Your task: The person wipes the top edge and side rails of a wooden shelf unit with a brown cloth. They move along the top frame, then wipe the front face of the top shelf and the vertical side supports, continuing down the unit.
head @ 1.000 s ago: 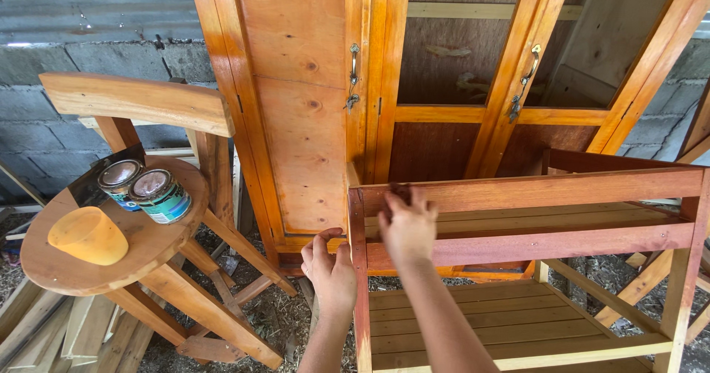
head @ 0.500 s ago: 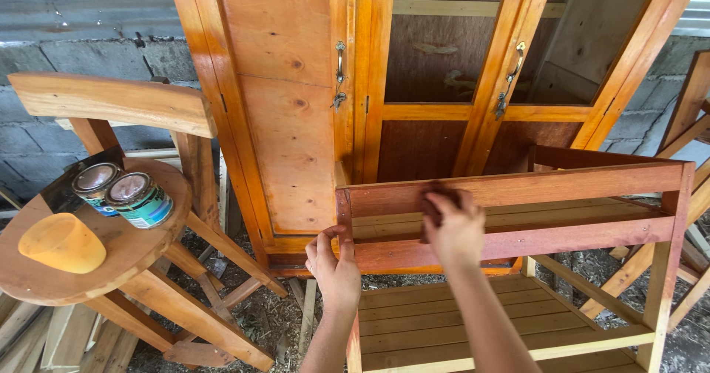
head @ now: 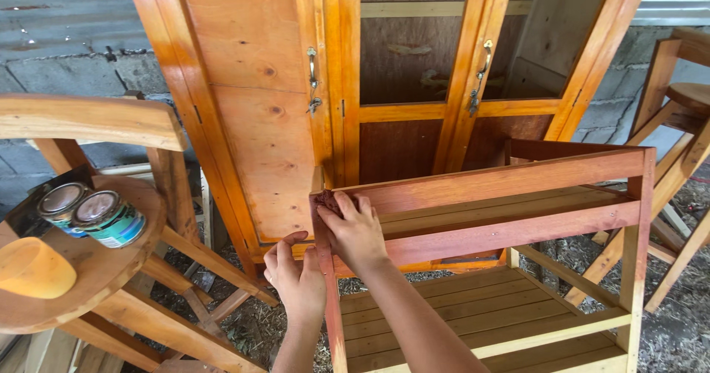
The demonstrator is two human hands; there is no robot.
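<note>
A reddish-brown wooden shelf rack [head: 503, 184] stands in front of me. My right hand [head: 359, 232] presses a small dark red-brown pad [head: 326, 201] against the left end of its top rail, at the corner. Just below, my left hand [head: 296, 278] is wrapped around the rack's left post [head: 331, 329]. The rail's wood looks darker and redder than the pale slats of the lower shelf [head: 473, 321].
A tall orange wooden cabinet [head: 259, 121] with glazed doors stands behind the rack. On the left, a wooden chair seat [head: 111, 269] carries two tins [head: 111, 218] and a yellow block [head: 33, 269]. More wooden furniture [head: 688, 96] stands on the right. Wood shavings cover the ground.
My right hand slid the pad rightward along the top rail, then back left to the corner. My left hand stayed on the post. The view shifted slightly.
</note>
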